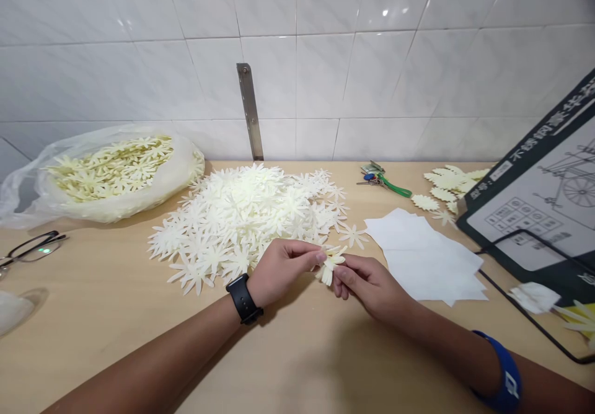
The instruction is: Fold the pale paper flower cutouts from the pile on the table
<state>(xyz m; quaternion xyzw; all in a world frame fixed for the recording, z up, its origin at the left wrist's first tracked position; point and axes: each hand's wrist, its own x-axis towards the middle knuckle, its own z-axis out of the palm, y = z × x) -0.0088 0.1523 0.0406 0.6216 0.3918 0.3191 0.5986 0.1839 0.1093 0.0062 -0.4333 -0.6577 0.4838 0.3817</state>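
A pale cream flower cut-out (331, 264) sits pinched between both hands just above the wooden table (116, 315). My left hand (281, 269), with a black watch on the wrist, grips it from the left. My right hand (367, 286), with a blue wristband further up the arm, holds it from the right with curled fingers. Right behind the hands lies a big heap of the same white flower cut-outs (246, 215).
A clear plastic bag of yellowish cut-outs (114, 172) lies at the back left, glasses (32, 248) at the left edge. Sheets of white paper (427, 256), keys on a green strap (383, 178), leaf cut-outs (449, 184) and a dark printed box (543, 197) lie to the right.
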